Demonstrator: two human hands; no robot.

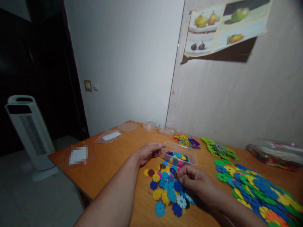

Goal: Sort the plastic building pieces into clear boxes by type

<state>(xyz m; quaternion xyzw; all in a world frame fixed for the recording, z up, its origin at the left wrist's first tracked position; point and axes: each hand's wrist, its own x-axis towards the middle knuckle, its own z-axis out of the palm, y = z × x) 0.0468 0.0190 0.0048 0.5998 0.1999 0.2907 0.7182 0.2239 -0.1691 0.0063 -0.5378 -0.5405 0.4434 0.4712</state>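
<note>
The person stands at an orange-brown wooden table (113,164) pushed against the wall. The left hand (148,152) rests at the near left end of a clear rectangular plastic container (179,154), fingers curled round its rim as if steadying it. Inside lie a few plastic snowflake discs, blue, pink and yellow, barely covering the bottom. The right hand (193,179) is bent over the loose pile of flower-shaped discs (165,189) just in front of the container, fingertips pinched together; whether a disc sits between them I cannot tell from here.

By the look of it the filling has only begun: the container is nearly bare and the pile near the front edge is still sizeable. Much more lies along the right side of the table, a broad spread of blue, green and yellow discs (255,189), with a green heap (217,148) and a small mixed heap (186,141) toward the wall. At the far right a bag of discs (274,154) lies on its side. Spare clear lids (109,136) and small tubs (149,125) wait at the far left corner.
</note>
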